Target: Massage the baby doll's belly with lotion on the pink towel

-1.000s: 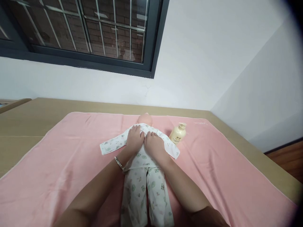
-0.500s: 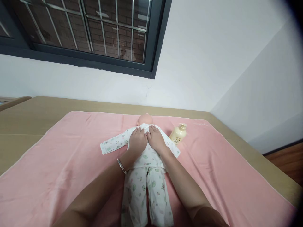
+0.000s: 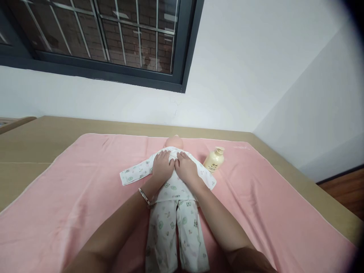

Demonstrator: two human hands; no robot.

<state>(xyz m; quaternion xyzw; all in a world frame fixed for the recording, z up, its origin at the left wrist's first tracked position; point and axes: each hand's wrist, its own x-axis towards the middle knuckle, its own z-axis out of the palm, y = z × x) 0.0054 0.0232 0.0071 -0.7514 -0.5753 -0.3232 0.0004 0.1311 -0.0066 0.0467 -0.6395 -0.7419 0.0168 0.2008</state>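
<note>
A baby doll (image 3: 174, 191) lies stretched out in white printed pyjamas, its head at the far end and its legs toward me. My left hand (image 3: 163, 165) rests flat on the left side of the doll's upper body, fingers extended, with a bracelet (image 3: 144, 196) on that wrist. Beside it, my right hand (image 3: 185, 167) lies flat on the right side of the same garment. Both thumbs come close together near the middle. Most of the doll's head is visible beyond my fingers; the cloth under my palms is hidden.
A pale yellow pump bottle (image 3: 214, 160) is just right of the doll. Under everything spreads a pink blanket (image 3: 85, 182) with a few folds, over a wooden surface (image 3: 76, 125). A white wall (image 3: 222, 76) and a dark-framed window (image 3: 183, 76) rise behind.
My left hand has shifted slightly left and its fingers are a little more spread. My right hand has slid slightly left on the pyjama top. Doll and bottle stay put.
</note>
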